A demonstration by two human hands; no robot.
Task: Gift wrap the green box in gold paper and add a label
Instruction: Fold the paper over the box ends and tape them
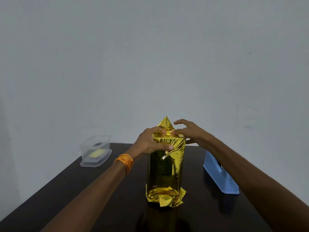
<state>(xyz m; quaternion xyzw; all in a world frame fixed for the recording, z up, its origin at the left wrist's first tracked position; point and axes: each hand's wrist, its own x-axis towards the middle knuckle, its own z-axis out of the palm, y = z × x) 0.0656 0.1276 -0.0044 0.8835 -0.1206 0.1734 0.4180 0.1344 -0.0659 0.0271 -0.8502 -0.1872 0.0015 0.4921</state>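
Head view shows your box (165, 166) standing upright in the middle of the dark table (100, 190), fully covered in shiny, crinkled gold paper (164, 195) that bunches in loose folds at the base. At the top, a triangular flap (165, 123) points up. Your left hand (151, 142), with orange thread (125, 162) wound round the wrist, grips the box's upper left corner, thumb pressed on the front face. Your right hand (192, 133) rests fingers spread on the top edge, holding nothing closed. Back left sits a clear plastic tub (95, 150) with something yellow inside, too blurred to identify. To the right stands a pale blue plastic dispenser (219, 174), partly hidden by your right forearm. No green shows through the wrap.
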